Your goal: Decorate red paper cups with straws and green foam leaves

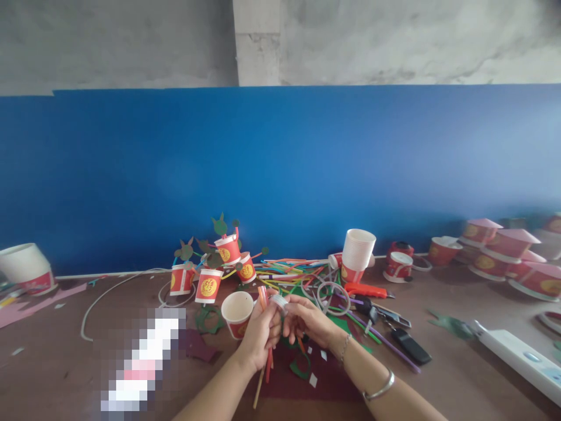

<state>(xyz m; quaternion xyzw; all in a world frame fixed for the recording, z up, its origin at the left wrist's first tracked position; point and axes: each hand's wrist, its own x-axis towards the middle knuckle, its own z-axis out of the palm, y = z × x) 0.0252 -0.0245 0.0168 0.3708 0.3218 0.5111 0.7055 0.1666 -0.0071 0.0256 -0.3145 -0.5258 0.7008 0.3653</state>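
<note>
My left hand (258, 334) is closed round a bundle of thin sticks and straws (265, 327), red and orange, that pokes out above and below the fist. My right hand (307, 320) meets it from the right, fingers pinched on a small clear tape roll (279, 302) at the top of the bundle. A red paper cup (237, 313) lies tilted just left of my left hand, its white mouth facing up. Behind it stands a cluster of red cups with green paper leaves on sticks (214, 263).
Coloured straws (284, 269), wire loops (335, 290), a red cutter (366, 290), pliers (385, 313) and a black object (409, 346) lie past my hands. A cup stack (357, 255) and more cups (499, 251) stand right. A white power strip (521, 356) lies at right.
</note>
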